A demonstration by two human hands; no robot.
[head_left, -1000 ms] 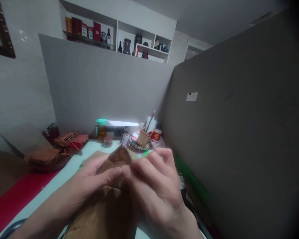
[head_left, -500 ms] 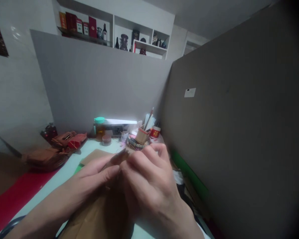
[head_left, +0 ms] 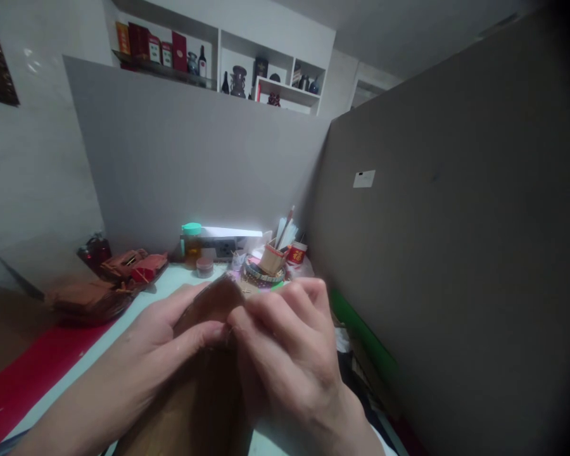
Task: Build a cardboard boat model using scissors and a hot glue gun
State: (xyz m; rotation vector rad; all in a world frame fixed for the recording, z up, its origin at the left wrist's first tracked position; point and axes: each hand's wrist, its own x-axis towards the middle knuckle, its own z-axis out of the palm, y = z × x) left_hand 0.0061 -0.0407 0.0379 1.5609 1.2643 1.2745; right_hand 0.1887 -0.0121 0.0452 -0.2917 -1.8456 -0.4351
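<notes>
A brown leather-like piece [head_left: 185, 405] is held between both hands and hangs down toward me, its upper corner sticking up above the fingers. My left hand [head_left: 166, 335] grips it from the left, thumb pressed on the near face and fingers behind. My right hand [head_left: 289, 348] is closed, thumb and forefinger pinched together at the right side of the piece, close to my left thumb tip. Anything small in that pinch is hidden by the fingers.
On the pale table [head_left: 166, 282] stand a green-lidded jar [head_left: 192, 250], a small tub [head_left: 204, 268], a woven basket [head_left: 251, 273], a pen holder [head_left: 272, 258] and a red can [head_left: 297, 253]. Reddish-brown items [head_left: 83, 296] lie left. Grey partitions [head_left: 194, 158] enclose the back and right.
The brown piece's upper corner has turned up, so more of its face shows between the hands. My left hand has shifted slightly; the right keeps its pinch.
</notes>
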